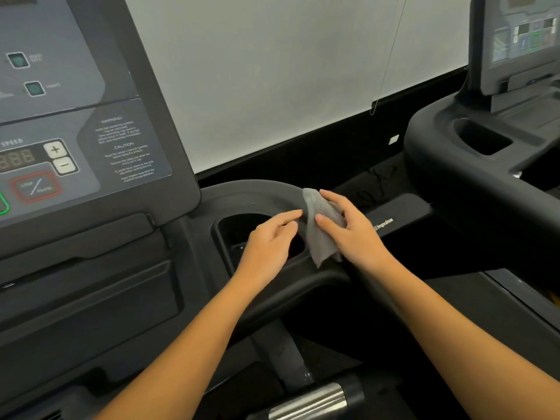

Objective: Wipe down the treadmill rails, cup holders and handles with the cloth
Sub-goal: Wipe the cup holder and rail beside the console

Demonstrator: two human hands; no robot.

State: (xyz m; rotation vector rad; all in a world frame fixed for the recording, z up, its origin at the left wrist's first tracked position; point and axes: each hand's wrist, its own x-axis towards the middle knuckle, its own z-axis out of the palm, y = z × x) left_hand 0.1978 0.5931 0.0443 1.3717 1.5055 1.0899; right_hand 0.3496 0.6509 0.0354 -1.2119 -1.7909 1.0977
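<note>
The treadmill console fills the left of the view, a dark tilted panel with a speed readout, plus and minus keys, a red-outlined stop/pause button and a block of warning text. Behind it runs a pale window blind with a thin pull cord hanging down. A second treadmill stands to the right, its own console lit and its cup holder open toward the camera.

Below the near console, the dark moulded tray curves out to the right, and in it sits the cup holder, a deep rounded recess. Under the tray a black handle bar sweeps across, and at the bottom edge a metal pulse sensor shines on a handle.

Both bare forearms reach in from below. The left hand hovers over the cup holder, fingers loosely spread and extended, forefinger pointing at the cloth's edge; its grip has hold of nothing, and whether the fingertip touches the cloth I cannot tell. The right hand lies just beside it on the holder's right rim, its grip partly closed on the grey cloth, thumb pressing the front of the cloth and fingers behind it.

The cloth is a small, textured, crumpled piece, draped over the right rim of the cup holder, with its lower corner hanging toward the handle bar.
</note>
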